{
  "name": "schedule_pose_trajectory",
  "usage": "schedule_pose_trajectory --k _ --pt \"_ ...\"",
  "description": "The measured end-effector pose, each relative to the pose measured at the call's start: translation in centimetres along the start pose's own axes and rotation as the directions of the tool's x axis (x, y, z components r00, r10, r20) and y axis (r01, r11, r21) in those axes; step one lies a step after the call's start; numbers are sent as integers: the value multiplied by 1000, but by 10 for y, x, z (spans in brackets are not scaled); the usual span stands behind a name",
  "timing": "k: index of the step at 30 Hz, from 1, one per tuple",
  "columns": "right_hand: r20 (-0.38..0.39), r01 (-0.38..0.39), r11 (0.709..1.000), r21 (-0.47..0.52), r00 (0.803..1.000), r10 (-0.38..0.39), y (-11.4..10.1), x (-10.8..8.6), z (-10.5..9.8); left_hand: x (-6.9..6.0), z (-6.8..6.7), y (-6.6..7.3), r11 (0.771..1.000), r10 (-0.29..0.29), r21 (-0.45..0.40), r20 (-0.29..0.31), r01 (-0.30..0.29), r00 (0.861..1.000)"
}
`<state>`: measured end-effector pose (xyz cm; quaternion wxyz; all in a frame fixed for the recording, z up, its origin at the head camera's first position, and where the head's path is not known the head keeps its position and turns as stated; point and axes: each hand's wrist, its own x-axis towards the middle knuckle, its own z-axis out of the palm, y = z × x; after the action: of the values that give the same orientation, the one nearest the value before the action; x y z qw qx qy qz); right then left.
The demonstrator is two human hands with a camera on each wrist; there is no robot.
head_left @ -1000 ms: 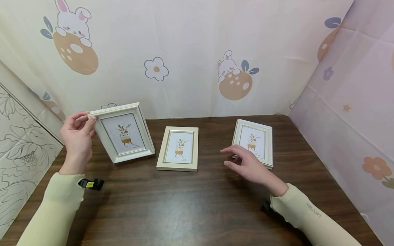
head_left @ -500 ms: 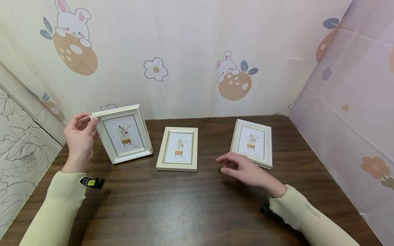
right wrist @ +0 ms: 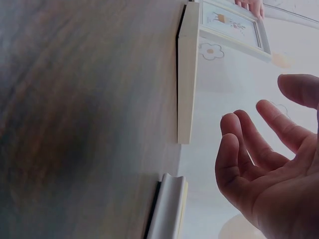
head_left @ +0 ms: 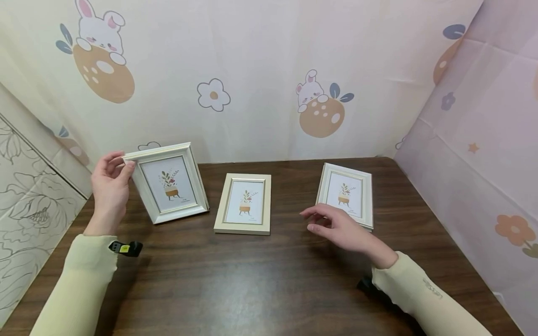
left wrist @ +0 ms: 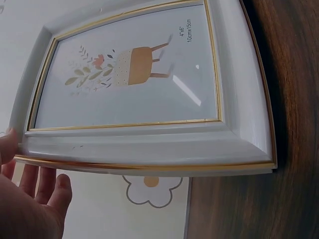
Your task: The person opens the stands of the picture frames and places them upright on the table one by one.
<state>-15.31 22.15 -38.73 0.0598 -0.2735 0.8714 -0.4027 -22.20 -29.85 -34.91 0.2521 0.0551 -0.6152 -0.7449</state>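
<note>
My left hand (head_left: 110,186) pinches the upper left corner of a white picture frame (head_left: 170,184), thumb on its front. That frame stands tilted on its lower edge at the table's left, its print of a potted plant facing me. In the left wrist view, the gold-lined frame (left wrist: 244,89) fills much of the picture above the hand (left wrist: 37,204). A cream picture frame (head_left: 245,203) lies flat in the middle. My right hand (head_left: 340,228), fingers loosely bent and holding nothing, hovers at the near left corner of another white frame (head_left: 346,189), which lies face up.
Everything rests on a dark brown wooden table (head_left: 252,280). Behind it hangs a pale curtain (head_left: 252,126) with rabbit and flower prints, and a similar curtain (head_left: 458,182) borders the right side. A patterned panel (head_left: 35,210) borders the left.
Since a second ago, my left hand and the held frame have shifted slightly, the hand to the right. My right hand has drifted a little left and back. The two lying frames stay put.
</note>
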Motion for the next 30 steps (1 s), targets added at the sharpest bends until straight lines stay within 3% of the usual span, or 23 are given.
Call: schedule_pose_trajectory --k 7,15,20,26,30 --pt "-4 -19 1000 0 1000 19 -1 2 -5 -3 -13 0 1000 -17 2 -16 17 1000" --pt "-18 -6 1000 1 1000 6 2 0 -9 -10 -28 4 995 -25 -93 -39 21 999" --pt "-36 4 1000 -12 999 -4 6 -5 -13 -17 -37 7 999 -35 -42 -28 34 999" --pt "-62 -5 1000 -26 998 3 12 -8 -17 -29 -40 10 996 -24 92 64 19 998" --pt "-73 -3 999 -35 997 0 15 -8 -19 -37 -34 11 994 3 107 171 -21 985"
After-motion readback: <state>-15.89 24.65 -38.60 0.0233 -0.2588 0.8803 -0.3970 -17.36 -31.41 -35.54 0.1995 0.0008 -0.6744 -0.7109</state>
